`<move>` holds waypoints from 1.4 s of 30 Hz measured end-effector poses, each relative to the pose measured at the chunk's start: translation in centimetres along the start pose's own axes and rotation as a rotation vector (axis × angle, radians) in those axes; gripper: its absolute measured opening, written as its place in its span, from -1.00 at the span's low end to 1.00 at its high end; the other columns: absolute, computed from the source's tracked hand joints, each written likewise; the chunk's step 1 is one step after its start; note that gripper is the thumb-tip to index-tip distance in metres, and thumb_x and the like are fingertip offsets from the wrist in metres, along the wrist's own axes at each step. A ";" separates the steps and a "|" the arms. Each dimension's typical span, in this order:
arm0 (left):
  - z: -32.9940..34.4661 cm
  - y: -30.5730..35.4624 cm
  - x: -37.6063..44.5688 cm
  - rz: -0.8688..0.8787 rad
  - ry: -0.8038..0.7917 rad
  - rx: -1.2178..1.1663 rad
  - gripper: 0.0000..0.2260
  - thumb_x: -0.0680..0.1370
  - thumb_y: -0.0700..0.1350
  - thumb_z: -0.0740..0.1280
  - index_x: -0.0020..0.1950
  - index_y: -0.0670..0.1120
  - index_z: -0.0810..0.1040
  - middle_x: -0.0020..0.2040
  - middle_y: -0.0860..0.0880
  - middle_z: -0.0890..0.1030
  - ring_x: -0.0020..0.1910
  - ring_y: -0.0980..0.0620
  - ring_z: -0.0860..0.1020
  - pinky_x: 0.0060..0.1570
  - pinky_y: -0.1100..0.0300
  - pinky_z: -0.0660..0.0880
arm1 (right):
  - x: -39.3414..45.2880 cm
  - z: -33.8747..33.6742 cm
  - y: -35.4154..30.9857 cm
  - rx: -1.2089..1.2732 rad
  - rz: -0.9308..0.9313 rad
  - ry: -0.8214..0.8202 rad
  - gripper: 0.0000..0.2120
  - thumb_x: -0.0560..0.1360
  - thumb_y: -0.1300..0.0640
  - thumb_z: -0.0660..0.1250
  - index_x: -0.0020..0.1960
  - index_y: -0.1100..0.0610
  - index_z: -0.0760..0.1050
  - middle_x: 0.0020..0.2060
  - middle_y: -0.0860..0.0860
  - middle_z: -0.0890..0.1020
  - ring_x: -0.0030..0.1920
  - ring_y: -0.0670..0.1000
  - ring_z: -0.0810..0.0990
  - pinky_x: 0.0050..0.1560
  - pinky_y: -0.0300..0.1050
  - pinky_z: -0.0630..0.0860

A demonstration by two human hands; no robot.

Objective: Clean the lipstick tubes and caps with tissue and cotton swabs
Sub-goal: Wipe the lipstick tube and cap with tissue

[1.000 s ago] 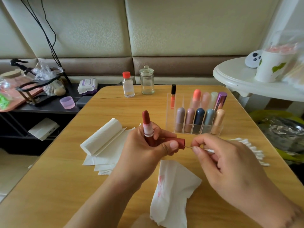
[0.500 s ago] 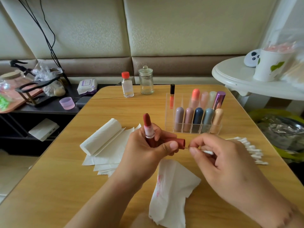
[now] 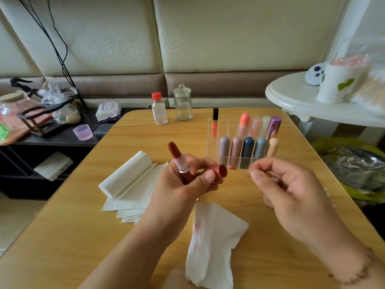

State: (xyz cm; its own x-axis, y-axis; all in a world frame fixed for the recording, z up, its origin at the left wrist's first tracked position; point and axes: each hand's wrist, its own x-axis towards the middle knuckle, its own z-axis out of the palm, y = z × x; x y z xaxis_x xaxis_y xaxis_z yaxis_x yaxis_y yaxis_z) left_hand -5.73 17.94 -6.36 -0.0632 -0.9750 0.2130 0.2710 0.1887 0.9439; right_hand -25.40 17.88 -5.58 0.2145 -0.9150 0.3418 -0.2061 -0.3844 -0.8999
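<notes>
Fingers (image 3: 255,174) over wooden table (image 3: 83,236), padded wall (image 3: 229,38) behind.

An uncapped red lipstick tube (image 3: 178,158) is held upright; its red cap (image 3: 220,171) is turned sideways, a pink-stained cotton swab (image 3: 234,167) just outside its mouth. A smeared tissue (image 3: 214,243) lies below.

The left hand (image 3: 185,180) holds an uncapped lipstick (image 3: 178,158) upright and its cap (image 3: 218,171) sideways, mouth toward the right hand (image 3: 289,195), which pinches a cotton swab (image 3: 236,168) just beside that mouth (tip outside it). Folded tissues (image 3: 133,184) lie left of the hands, a used tissue (image 3: 212,243) below them, and the lipstick organizer (image 3: 214,140) behind them, with a bottle (image 3: 159,109) and jar (image 3: 183,104) farther back.
</notes>
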 end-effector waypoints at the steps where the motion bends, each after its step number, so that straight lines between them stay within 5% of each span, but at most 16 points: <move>1: 0.0 0.0 0.0 -0.030 0.004 -0.046 -0.76 0.46 -0.30 0.33 -0.23 -0.11 0.26 -0.14 -0.09 0.64 -0.14 -0.04 0.61 -0.13 0.18 0.56 | 0.0 0.1 0.1 0.010 -0.001 -0.011 -0.82 0.49 -0.12 0.28 -0.09 -0.06 0.60 -0.48 -0.08 0.46 -0.47 -0.09 0.33 -0.45 -0.22 0.29; 6: 0.1 -0.1 0.0 -0.148 -0.042 -0.314 -0.81 0.46 -0.33 0.30 -0.24 -0.10 0.37 -0.11 -0.13 0.61 -0.15 -0.05 0.62 -0.13 0.19 0.59 | -0.4 0.4 0.0 -0.034 -0.081 0.026 -0.86 0.58 -0.10 0.30 -0.07 -0.09 0.59 -0.47 -0.02 0.50 -0.49 -0.12 0.34 -0.48 -0.27 0.29; 12: -0.2 -0.5 0.1 -0.168 -0.100 -0.354 -0.78 0.46 -0.40 0.26 -0.21 -0.09 0.38 -0.08 -0.11 0.56 -0.07 -0.06 0.61 0.01 0.15 0.57 | -1.1 0.7 -0.8 -0.111 -0.212 0.043 -0.94 0.53 -0.07 0.38 -0.03 -0.13 0.54 -0.33 -0.06 0.67 -0.41 0.05 0.60 -0.32 0.02 0.56; 18: -0.2 -0.2 0.1 -0.138 -0.187 -0.277 -0.78 0.47 -0.40 0.28 -0.18 -0.09 0.37 -0.02 -0.10 0.52 -0.02 -0.05 0.56 0.12 0.06 0.48 | -1.1 1.1 -1.7 0.125 -0.228 -0.027 -0.86 0.56 -0.02 0.34 0.04 -0.04 0.64 -0.14 -0.06 0.74 -0.22 0.00 0.73 -0.27 -0.40 0.51; 22: -0.1 0.0 -0.1 -0.098 -0.205 -0.172 -0.76 0.48 -0.38 0.28 -0.23 -0.05 0.41 -0.02 -0.09 0.55 -0.03 -0.08 0.59 -0.02 0.17 0.52 | -0.8 0.6 -1.0 -0.341 -0.452 0.189 -0.88 0.57 0.11 0.36 0.03 0.09 0.66 -0.21 -0.09 0.67 -0.29 -0.10 0.63 -0.34 -0.24 0.52; 25: -0.1 0.0 0.0 -0.030 -0.158 -0.092 -0.74 0.46 -0.39 0.30 -0.26 -0.04 0.39 -0.04 -0.09 0.56 -0.03 -0.11 0.60 -0.04 0.16 0.51 | -0.9 0.3 -0.8 -0.629 -0.553 0.252 -0.90 0.52 0.20 0.39 -0.10 0.19 0.67 -0.30 0.01 0.61 -0.38 -0.12 0.49 -0.33 -0.31 0.42; 30: -0.5 -0.1 0.0 0.063 -0.065 0.110 -0.71 0.42 -0.36 0.37 -0.32 -0.05 0.35 -0.07 -0.04 0.62 -0.05 -0.11 0.64 0.03 0.10 0.50 | -0.8 0.5 -0.2 -0.602 -0.405 0.028 -0.90 0.48 0.13 0.38 -0.17 0.05 0.66 -0.37 -0.13 0.57 -0.38 -0.11 0.52 -0.36 -0.22 0.41; 42: 0.5 -0.1 -0.3 0.176 -0.047 0.257 -0.68 0.41 -0.40 0.36 -0.33 -0.11 0.28 -0.08 -0.08 0.68 -0.13 -0.03 0.69 -0.07 0.22 0.54 | -0.6 0.7 -0.4 -0.436 -0.296 0.060 -0.86 0.51 0.14 0.41 -0.22 0.04 0.67 -0.53 -0.19 0.47 -0.50 -0.17 0.43 -0.46 -0.48 0.20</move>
State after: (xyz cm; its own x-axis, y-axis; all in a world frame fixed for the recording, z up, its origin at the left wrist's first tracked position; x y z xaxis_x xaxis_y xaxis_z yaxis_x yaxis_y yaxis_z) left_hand -6.21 18.26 -6.43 -0.0828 -0.9194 0.3845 0.0303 0.3834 0.9231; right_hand -24.80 18.64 -5.63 0.2715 -0.7602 0.5903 -0.5255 -0.6309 -0.5708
